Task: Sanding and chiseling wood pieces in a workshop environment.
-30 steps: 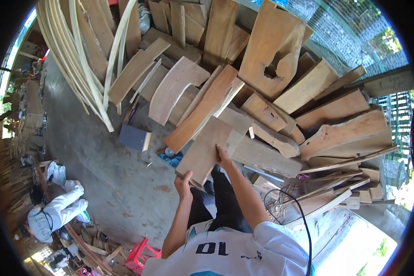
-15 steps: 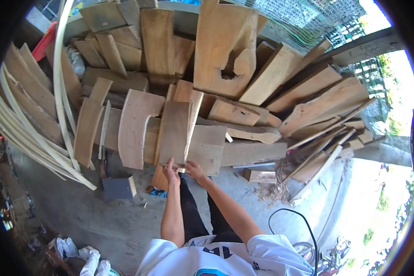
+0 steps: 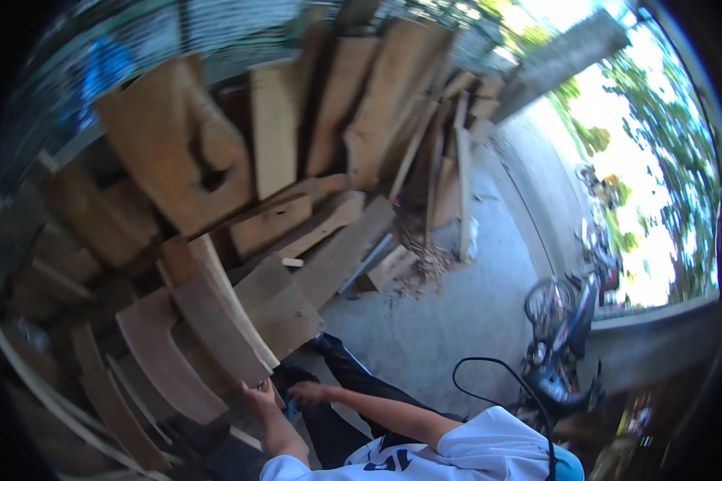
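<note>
The left hand (image 3: 260, 394) pinched the board (image 3: 217, 327) at its near end, its length beyond those fingers. The right hand (image 3: 306, 391) hung just beside, finger spread unclear. Steadying probably wanted 2 hands.

From the person's head, the left fisheye camera looks steeply down past the white shirt (image 3: 493, 445), nearest of all, onto the floor (image 3: 473, 321). Its wide field takes in wooden boards (image 3: 217, 321) on the left and a motorbike (image 3: 571, 329) at right; far-left blur makes depth there hard to judge.
</note>
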`<state>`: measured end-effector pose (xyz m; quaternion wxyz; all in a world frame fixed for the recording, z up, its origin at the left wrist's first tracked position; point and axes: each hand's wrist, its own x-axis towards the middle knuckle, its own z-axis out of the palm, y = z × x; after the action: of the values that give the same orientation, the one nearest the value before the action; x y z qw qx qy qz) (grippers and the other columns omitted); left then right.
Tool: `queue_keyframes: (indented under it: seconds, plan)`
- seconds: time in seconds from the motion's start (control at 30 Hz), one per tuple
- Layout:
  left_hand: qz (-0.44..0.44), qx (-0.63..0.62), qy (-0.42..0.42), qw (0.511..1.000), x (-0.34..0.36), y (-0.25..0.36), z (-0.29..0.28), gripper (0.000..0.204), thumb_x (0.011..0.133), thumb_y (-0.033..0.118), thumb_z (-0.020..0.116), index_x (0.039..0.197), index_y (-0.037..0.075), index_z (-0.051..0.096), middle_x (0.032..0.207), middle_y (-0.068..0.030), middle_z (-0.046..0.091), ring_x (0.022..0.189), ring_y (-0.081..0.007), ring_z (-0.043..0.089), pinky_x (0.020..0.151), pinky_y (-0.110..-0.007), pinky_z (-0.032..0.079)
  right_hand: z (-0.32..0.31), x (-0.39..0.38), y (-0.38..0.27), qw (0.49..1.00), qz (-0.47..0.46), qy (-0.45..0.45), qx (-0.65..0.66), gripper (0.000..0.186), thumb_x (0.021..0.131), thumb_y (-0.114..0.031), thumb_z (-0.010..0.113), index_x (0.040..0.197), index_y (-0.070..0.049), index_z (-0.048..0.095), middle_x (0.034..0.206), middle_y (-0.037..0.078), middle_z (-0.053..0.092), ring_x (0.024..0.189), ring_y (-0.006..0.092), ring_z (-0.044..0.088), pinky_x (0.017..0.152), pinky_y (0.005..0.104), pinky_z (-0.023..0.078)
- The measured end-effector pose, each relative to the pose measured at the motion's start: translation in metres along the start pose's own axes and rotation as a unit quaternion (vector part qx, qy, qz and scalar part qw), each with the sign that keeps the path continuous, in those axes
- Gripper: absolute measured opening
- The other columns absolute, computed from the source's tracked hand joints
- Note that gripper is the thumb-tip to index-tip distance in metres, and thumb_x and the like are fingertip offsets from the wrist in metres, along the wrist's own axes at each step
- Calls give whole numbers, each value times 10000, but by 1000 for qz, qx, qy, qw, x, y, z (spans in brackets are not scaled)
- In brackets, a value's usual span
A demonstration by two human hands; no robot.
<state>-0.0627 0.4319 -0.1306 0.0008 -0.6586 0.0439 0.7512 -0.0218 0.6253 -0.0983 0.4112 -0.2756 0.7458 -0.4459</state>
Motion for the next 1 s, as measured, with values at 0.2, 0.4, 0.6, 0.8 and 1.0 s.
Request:
queue_keyframes:
  seconds: [0.2, 0.4, 0.6, 0.8, 1.0]
  plan:
    - [90, 182, -118, 972, -33, 41, -27, 730, 901, 587, 531, 1412, 80, 407, 1257, -41, 625, 1148, -235, 605, 1021, -415, 461, 25, 23, -171, 950, 213, -21, 225, 559, 976, -450, 433, 1216, 32, 585, 1168, 217, 591, 992, 313, 608, 800, 435, 520]
    - [90, 538, -140, 826, -111, 26, 33, 592, 944, 519, 495, 1361, 102, 449, 1250, -46, 590, 1084, -201, 593, 952, -377, 433, -67, -62, -162, 977, 85, 140, 137, 458, 963, -434, 449, 1159, -72, 649, 1125, 192, 665, 998, 356, 648, 867, 452, 501]
    - [246, 765, -189, 564, -177, -45, 54, 282, 978, 304, 545, 1121, 63, 578, 867, -67, 685, 634, -124, 634, 504, -222, 446, -136, -205, -56, 741, 191, 397, 507, 383, 977, -396, 481, 1062, -71, 666, 976, 71, 725, 813, 180, 681, 631, 326, 522]
    - [160, 860, -133, 466, -197, -134, -57, 296, 951, 352, 590, 1009, 65, 631, 834, -99, 696, 630, -170, 659, 539, -292, 494, -192, -405, 22, 697, 237, 467, 490, 419, 962, -472, 489, 1136, -114, 619, 1046, 50, 714, 824, 173, 680, 654, 324, 507]
    - [266, 900, -272, 211, -201, -136, -138, 301, 935, 345, 610, 839, 64, 658, 816, -101, 691, 652, -163, 651, 562, -329, 499, -239, -599, 57, 537, 224, 603, 546, 420, 998, -393, 400, 1227, -89, 578, 1152, 65, 687, 986, 183, 658, 836, 352, 485]
